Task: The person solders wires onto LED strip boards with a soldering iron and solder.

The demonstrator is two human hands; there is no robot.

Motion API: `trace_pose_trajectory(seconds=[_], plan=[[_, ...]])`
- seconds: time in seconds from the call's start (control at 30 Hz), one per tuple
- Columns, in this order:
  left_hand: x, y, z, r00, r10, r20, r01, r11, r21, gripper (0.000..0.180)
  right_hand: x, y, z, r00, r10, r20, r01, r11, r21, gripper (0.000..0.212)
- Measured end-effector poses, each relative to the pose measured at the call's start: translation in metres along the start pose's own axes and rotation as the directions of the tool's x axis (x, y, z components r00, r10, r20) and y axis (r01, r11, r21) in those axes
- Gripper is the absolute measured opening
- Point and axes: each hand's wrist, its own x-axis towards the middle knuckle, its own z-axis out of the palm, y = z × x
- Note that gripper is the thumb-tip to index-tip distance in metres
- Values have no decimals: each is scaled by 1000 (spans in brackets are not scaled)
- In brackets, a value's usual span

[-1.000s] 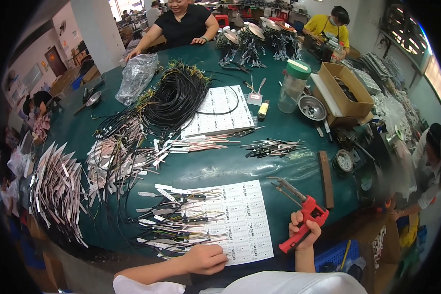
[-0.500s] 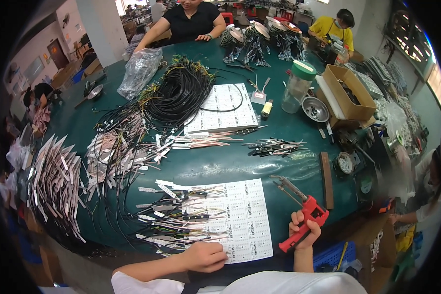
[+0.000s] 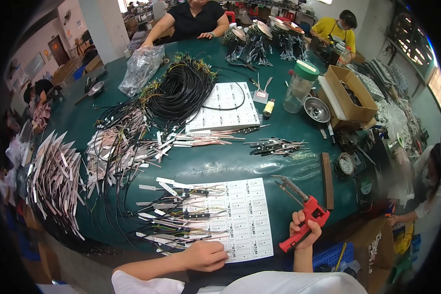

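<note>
My right hand (image 3: 304, 234) is wrapped round the handle of a red soldering gun (image 3: 314, 211). The gun's metal tip and thin feed tube point up and left, off the right side of a white circuit board panel (image 3: 252, 215). My left hand (image 3: 207, 256) is closed at the panel's lower left edge, fingertips pressed together on the board; whatever they pinch is hidden. Just above it, rows of thin wires (image 3: 201, 214) lie across the panel's left half, with small white strips (image 3: 164, 240) at their outer ends.
A stack of white panels (image 3: 225, 110) lies beyond, beside a big black cable coil (image 3: 181, 93). Strip bundles (image 3: 59, 181) cover the left. To the right are a wooden bar (image 3: 327, 181), metal bowl (image 3: 317, 110), jar (image 3: 299, 88) and cardboard box (image 3: 349, 93). A co-worker (image 3: 193, 22) stands across the table.
The view has shifted very slightly. Both my hands and the soldering gun keep nearly the same place over the table. At the far right, a person leans a little further into view.
</note>
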Motion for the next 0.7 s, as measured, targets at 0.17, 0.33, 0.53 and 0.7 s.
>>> trace_pose_trajectory(seconds=[0.17,0.33,0.53,0.7], plan=[[-2,4,-1,999,-26,24,26,1000,9,10,0,2,6,1000,-10,-7,10,1000,10,40],[-5,9,1,1000,-14,17,14,1000,22,10,-7,2,1,1000,-12,-21,12,1000,4,42],[-6,9,2,999,-16,27,15,998,65,17,-7,5,5,999,-46,10,46,999,-14,49],[-1,4,-1,999,33,15,-35,989,142,19,2,3,2,999,-36,35,37,999,-39,60]])
